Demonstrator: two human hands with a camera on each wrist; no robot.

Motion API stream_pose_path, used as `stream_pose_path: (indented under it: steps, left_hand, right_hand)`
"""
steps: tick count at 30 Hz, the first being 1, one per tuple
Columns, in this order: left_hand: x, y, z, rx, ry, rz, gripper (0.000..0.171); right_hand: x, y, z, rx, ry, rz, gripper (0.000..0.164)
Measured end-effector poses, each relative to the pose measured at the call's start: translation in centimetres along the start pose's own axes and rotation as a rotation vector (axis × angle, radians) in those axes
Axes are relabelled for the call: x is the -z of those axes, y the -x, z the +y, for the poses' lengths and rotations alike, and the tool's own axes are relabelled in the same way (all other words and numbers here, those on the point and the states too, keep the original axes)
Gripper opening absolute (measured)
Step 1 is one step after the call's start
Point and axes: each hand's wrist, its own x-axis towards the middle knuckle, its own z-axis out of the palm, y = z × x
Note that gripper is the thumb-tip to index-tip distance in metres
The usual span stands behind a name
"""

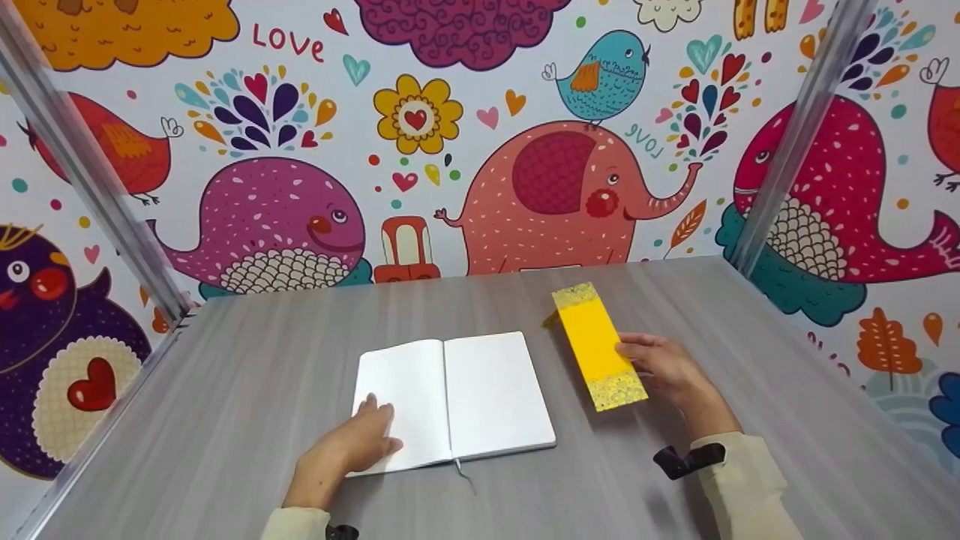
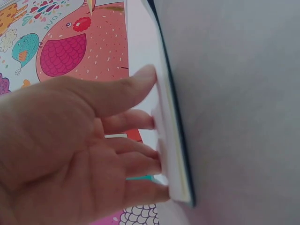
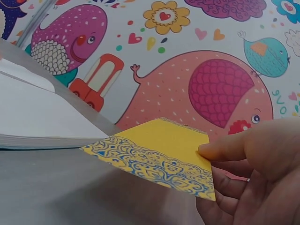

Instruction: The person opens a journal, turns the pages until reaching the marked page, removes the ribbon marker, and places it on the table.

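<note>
An open notebook (image 1: 495, 394) with blank white pages lies on the grey table, a thin ribbon (image 1: 465, 478) trailing from its lower edge. My left hand (image 1: 356, 439) rests on the left page near its outer edge, fingers mostly extended; in the left wrist view the fingertips (image 2: 147, 75) touch the page side of the notebook (image 2: 176, 140). To the right of the notebook, my right hand (image 1: 667, 367) pinches a yellow bookmark (image 1: 596, 341) by its right edge. Patterned bands mark both ends of the bookmark, which is held tilted above the table in the right wrist view.
The grey table (image 1: 247, 390) meets a wall (image 1: 420, 172) printed with cartoon animals at its back. Metal posts stand at the left (image 1: 97, 172) and right (image 1: 795, 135) corners. A small dark tassel-like piece (image 1: 551, 321) shows beside the bookmark's upper end.
</note>
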Motion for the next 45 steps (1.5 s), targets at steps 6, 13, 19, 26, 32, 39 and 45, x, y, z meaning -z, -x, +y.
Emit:
stream_pose_path:
  steps: [6,13,19,26,32,39,45]
  left_hand:
    - [0.1,0.0,0.1,0.028,0.011,-0.015,0.056]
    - [0.1,0.0,0.1,0.02,-0.005,-0.002,0.056]
    - [-0.1,0.0,0.2,0.012,-0.004,0.003,0.055]
    - [-0.1,0.0,0.0,0.021,0.01,0.001,0.056]
    - [-0.2,-0.2,0.0,0.019,0.003,0.008,0.057]
    - [-0.1,-0.2,-0.1,0.017,-0.001,-0.005,0.057]
    - [0.0,-0.1,-0.1,0.016,0.011,-0.004,0.058]
  right_hand:
    - [1.1,-0.3,0.6,-0.003,-0.015,0.018,0.054]
    - [2.4,-0.7,1.4,-0.024,0.043,0.062,0.055]
    - [3.9,-0.9,2.0,-0.089,-0.001,0.1,0.059]
    - [6.2,-0.1,2.4,-0.154,-0.202,0.085,0.061]
    - [8.5,0.4,3.0,-0.137,-0.153,0.093,0.065]
    - [9.7,0.6,3.6,-0.121,-0.07,0.111,0.061]
    - [10.1,0.8,4.3,-0.168,-0.03,0.089,0.055]
